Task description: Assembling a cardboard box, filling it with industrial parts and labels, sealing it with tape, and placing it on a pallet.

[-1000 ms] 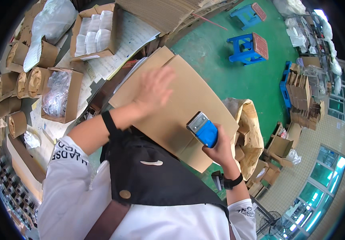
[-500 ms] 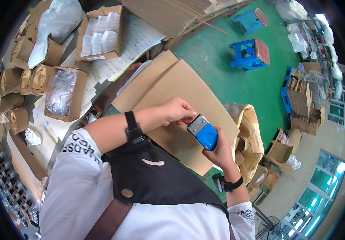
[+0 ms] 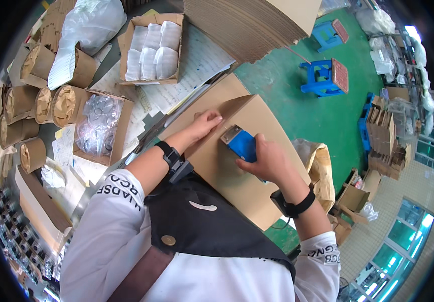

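blue tool in the right hand, left hand on a cardboard carton

the right hand [image 3: 267,158] is wrapped around a blue hand-held tool with a silver metal end [image 3: 242,144], gripping it over the upper face of a plain brown cardboard carton [image 3: 260,189]. the metal end points up and to the left, toward the left hand [image 3: 205,125]; the view does not settle whether the tool touches the board. the left hand has its fingers bent and close together at the carton's flap edge, near the tool but apart from it; whether it is pinching anything cannot be told. the carton sits slantwise in front of the person's black apron [image 3: 197,226].

to the left is a grey desk [image 3: 47,135] strewn with handwritten white paper sheets [image 3: 192,75]. on it stand an open brown box of white wrapped bundles [image 3: 161,18] and, nearer the person, an open brown box of clear plastic bags [image 3: 120,132], with brown paper-wrapped rolls [image 3: 65,104] beside that one. a thick stack of flat cardboard [image 3: 257,30] rises beyond the carton. on the green floor [image 3: 272,80] stand two blue plastic stools with reddish-brown seats [image 3: 322,78], and a crumpled tan sack [image 3: 321,173] is just right of the carton.
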Demonstrator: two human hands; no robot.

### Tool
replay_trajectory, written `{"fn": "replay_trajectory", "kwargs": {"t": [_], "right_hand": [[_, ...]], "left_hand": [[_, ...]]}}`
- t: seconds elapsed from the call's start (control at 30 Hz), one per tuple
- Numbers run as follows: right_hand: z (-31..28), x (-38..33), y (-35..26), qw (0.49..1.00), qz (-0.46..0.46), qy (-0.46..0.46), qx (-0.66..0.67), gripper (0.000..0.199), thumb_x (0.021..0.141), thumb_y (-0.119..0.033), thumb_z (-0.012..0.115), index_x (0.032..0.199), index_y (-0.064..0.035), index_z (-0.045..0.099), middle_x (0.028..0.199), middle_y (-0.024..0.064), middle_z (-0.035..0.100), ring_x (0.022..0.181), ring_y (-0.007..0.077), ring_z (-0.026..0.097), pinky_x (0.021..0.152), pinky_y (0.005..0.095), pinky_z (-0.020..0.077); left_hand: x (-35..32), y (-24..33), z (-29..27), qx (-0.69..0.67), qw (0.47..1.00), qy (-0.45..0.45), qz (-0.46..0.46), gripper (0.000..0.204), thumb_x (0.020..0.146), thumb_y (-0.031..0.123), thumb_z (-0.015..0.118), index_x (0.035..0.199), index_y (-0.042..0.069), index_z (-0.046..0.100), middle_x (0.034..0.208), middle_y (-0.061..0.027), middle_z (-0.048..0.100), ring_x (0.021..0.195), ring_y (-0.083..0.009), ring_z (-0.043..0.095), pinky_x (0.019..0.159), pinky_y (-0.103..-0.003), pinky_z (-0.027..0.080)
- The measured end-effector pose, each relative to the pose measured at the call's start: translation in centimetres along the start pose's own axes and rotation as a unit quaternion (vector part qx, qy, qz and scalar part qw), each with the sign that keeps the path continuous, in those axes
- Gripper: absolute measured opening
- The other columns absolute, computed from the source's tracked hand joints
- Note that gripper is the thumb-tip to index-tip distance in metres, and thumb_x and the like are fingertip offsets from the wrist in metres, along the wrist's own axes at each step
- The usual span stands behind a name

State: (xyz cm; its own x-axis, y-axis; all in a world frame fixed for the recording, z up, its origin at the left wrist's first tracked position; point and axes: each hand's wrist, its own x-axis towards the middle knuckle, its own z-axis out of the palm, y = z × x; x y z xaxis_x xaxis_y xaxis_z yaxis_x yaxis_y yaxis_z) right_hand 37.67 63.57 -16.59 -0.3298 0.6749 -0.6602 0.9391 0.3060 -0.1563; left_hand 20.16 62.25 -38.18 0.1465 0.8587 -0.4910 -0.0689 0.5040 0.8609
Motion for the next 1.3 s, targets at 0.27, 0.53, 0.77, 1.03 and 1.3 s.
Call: {"fn": "replay_trajectory", "kwargs": {"t": [0.27,0.53,0.77,1.03,1.3], "right_hand": [[1.2,-1.3,2.4,0.997,-0.017,0.059,0.041,0.069,0.080,-0.054,0.067,0.109,0.0061,0.049,0.079,0.0212,0.065,0.078,0.0349,0.067,0.069,0.0416,0.0526],[5.1,-3.1,8.6,0.869,-0.136,-0.008,0.476,0.048,0.094,-0.041,0.054,0.094,0.0058,0.065,0.083,0.0046,0.063,0.077,0.0121,0.055,0.071,0.0286,0.0449],[10.1,-10.5,17.6,0.825,-0.136,-0.048,0.546,0.041,0.096,-0.034,0.051,0.094,0.0046,0.065,0.078,-0.0006,0.060,0.075,0.0082,0.052,0.068,0.0271,0.0435],[20.7,-32.1,35.9,0.771,0.163,0.005,0.615,0.043,0.091,-0.035,0.058,0.097,0.0076,0.065,0.075,0.0054,0.066,0.068,0.0113,0.060,0.063,0.0242,0.0465],[19.5,-18.6,27.8,0.956,0.127,0.063,0.256,0.045,0.083,-0.041,0.052,0.094,-0.0004,0.066,0.084,0.0253,0.066,0.081,0.0410,0.063,0.074,0.0452,0.0494]], "left_hand": [[0.6,5.0,3.4,0.201,0.973,-0.108,-0.030,0.056,0.097,0.048,0.042,0.132,0.004,0.047,0.120,-0.0187,0.056,0.107,-0.0263,0.056,0.092,-0.032,0.045],[0.8,2.6,5.0,-0.059,0.996,-0.065,0.010,0.050,0.099,0.039,0.044,0.124,-0.004,0.050,0.099,-0.0120,0.063,0.086,-0.0141,0.059,0.072,-0.028,0.049],[-0.1,2.5,3.9,0.218,0.968,0.034,0.120,0.050,0.101,0.039,0.037,0.115,-0.003,0.058,0.105,-0.0101,0.065,0.099,-0.0163,0.059,0.088,-0.031,0.044],[-0.8,4.3,4.4,0.190,0.980,0.016,0.063,0.052,0.101,0.042,0.036,0.126,0.000,0.054,0.121,-0.0062,0.059,0.109,-0.0134,0.054,0.097,-0.029,0.040],[-0.8,4.4,4.8,0.220,0.971,0.045,0.080,0.056,0.100,0.044,0.036,0.125,-0.002,0.054,0.121,-0.0102,0.060,0.110,-0.0163,0.054,0.098,-0.029,0.039]]}}
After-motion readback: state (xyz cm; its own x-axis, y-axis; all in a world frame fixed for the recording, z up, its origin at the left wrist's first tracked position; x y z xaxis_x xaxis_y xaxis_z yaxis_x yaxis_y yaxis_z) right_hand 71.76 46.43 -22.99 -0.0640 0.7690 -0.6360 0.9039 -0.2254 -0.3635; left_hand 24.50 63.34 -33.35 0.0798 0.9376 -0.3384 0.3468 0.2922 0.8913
